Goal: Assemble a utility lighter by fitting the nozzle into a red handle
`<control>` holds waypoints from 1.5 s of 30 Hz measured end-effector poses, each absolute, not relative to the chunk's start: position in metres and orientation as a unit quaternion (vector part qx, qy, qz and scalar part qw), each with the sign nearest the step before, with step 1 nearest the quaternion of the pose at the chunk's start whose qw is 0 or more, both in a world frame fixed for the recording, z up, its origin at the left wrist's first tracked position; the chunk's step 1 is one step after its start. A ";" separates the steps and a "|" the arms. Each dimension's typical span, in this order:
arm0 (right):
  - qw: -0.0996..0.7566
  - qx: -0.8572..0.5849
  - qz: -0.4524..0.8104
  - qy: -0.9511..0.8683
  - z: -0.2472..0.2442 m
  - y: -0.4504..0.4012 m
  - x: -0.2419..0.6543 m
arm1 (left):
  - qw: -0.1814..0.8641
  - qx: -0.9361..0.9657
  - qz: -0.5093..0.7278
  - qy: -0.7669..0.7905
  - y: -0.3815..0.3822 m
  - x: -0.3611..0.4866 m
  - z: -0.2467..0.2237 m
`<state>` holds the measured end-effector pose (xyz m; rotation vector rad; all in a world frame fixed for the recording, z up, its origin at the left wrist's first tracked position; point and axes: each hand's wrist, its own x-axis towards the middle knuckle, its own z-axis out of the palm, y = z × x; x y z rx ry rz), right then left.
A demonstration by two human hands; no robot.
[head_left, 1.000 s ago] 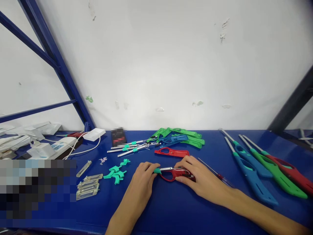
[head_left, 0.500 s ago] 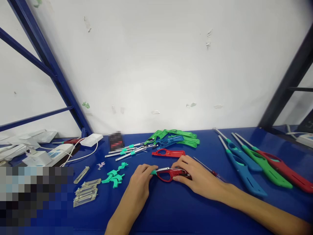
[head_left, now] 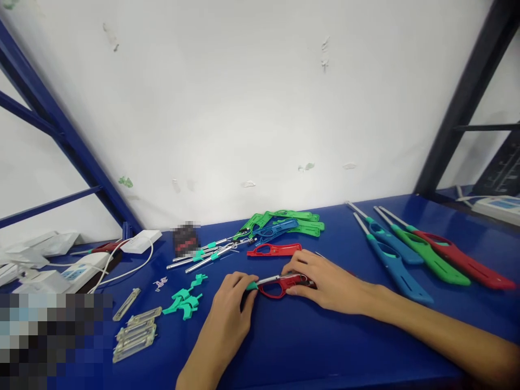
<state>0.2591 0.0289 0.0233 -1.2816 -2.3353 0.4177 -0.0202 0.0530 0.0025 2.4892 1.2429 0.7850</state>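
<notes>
In front of me lies a half-built lighter, its red handle shell [head_left: 273,289] joined to a metal tube and a green collar [head_left: 252,286]. My left hand [head_left: 232,303] pinches the tube end by that collar. At the other end, my right hand [head_left: 317,279] is closed around the red handle, with part of the lighter's inner mechanism showing beside the fingertips. A separate red handle half [head_left: 275,249] rests just beyond. Left of my left hand are several loose green triggers [head_left: 183,300]. A thin rod, mostly hidden, lies behind my right hand.
Metal lighter tubes [head_left: 211,254] and green handle halves [head_left: 303,223] lie toward the wall. Several assembled lighters [head_left: 400,271] are on the right. Clear fuel tanks [head_left: 136,331], a power strip [head_left: 75,271] and a white cable are on the left.
The view has turned and tilted slightly. Both hands keep their hold on the red lighter; the left fingers have shifted a little around the green collar. My right hand now covers more of the rod behind it.
</notes>
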 end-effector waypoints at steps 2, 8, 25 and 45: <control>0.220 -0.460 0.149 -0.847 0.024 0.030 0.260 | 0.120 0.862 0.259 0.419 0.057 -0.021 0.001; 0.207 -0.455 0.144 -0.854 0.026 0.030 0.262 | 0.103 0.871 0.244 0.413 0.062 -0.020 0.000; 0.188 -0.449 0.217 -0.846 0.048 0.029 0.300 | 0.061 0.875 0.215 0.430 0.052 -0.014 0.009; 0.198 -0.456 0.219 -0.840 0.039 0.035 0.294 | 0.036 0.877 0.209 0.431 0.050 -0.011 0.011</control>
